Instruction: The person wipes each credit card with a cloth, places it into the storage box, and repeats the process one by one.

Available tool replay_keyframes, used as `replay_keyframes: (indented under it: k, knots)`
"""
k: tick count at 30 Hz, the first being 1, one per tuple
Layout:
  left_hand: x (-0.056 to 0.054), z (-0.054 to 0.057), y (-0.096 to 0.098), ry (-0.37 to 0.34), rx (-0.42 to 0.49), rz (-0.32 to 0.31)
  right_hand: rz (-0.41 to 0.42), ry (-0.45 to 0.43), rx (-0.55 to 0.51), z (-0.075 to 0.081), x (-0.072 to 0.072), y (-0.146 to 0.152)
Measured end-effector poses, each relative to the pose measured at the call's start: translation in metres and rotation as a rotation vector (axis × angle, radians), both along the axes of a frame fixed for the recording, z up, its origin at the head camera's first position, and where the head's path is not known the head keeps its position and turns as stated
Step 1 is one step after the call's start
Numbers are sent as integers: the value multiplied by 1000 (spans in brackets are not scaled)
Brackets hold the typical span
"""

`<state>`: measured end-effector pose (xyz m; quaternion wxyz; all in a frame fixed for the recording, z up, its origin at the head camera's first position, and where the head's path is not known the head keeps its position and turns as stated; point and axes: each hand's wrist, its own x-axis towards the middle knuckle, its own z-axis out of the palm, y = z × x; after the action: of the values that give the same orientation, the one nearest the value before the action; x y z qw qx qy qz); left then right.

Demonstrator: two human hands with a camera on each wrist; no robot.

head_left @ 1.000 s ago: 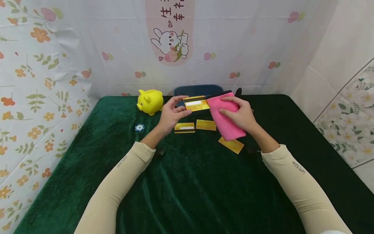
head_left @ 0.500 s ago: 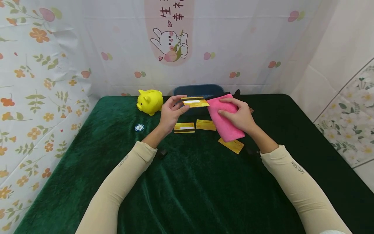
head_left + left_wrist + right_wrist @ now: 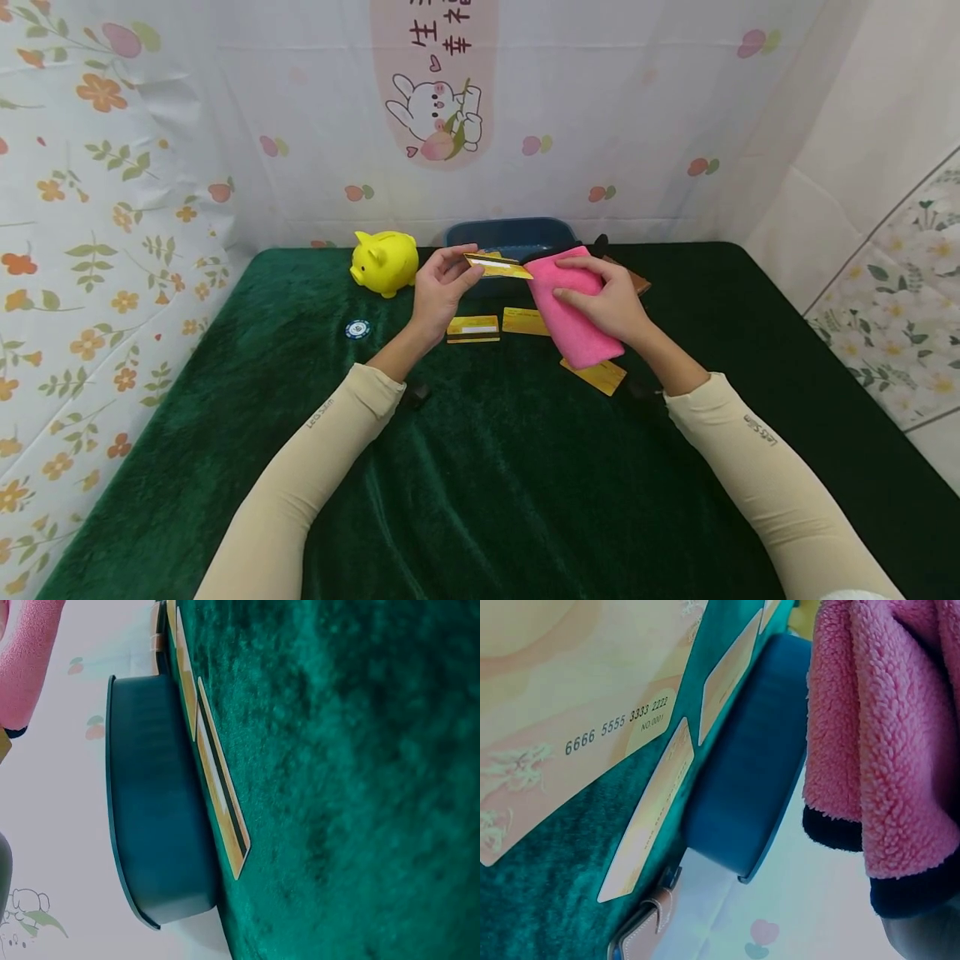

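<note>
My left hand (image 3: 438, 287) pinches a gold bank card (image 3: 497, 266) by its left end, thumb below, with the card tilted so its striped side shows narrow. My right hand (image 3: 609, 307) grips a folded pink cloth (image 3: 576, 329) with a dark edge, thumb across its front. The card's right corner meets the cloth's left edge; whether they touch I cannot tell. Behind both stands a dark blue basin (image 3: 154, 802). On the table below lie a card with its stripe up (image 3: 474, 330), a plain gold card (image 3: 523, 321) and a slanted card (image 3: 602, 377), partly under the cloth in view.
A yellow piggy bank (image 3: 385, 262) stands left of the basin, a blue and white poker chip (image 3: 357, 329) in front of it. A brown leather item with a strap (image 3: 641, 926) lies right of the basin. A small black object (image 3: 417, 395) sits by the left forearm.
The held card has tipped flatter, its face narrowing from view. My right hand and the cloth have shifted slightly left and down, showing more of the brown leather item.
</note>
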<state>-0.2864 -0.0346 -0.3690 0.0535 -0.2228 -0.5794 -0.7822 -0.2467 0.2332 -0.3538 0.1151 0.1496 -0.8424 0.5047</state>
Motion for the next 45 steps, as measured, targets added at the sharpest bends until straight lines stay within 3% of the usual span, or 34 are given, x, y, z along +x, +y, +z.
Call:
replay_keyframes:
  k: [5, 13, 16, 25, 28, 35, 45]
  knots:
    - [0, -1, 3, 28, -3, 32, 11, -3, -8, -1, 0, -1]
    - [2, -5, 5, 66, -133, 100, 21, -4, -18, -5, 1, -4]
    - [2, -6, 5, 60, -180, 98, 22, -9, -20, -6, 2, -5]
    - [2, -12, 5, 44, -229, 0, 32, -27, -23, -9, 2, -4]
    - [3, -11, 5, 32, -264, 20, 37, -26, -19, -9, 2, -4]
    - [3, -12, 5, 32, -329, 141, 37, -35, -16, -10, 1, -3]
    - [3, -13, 3, -25, -323, 94, 7, -63, -6, -7, 3, 3]
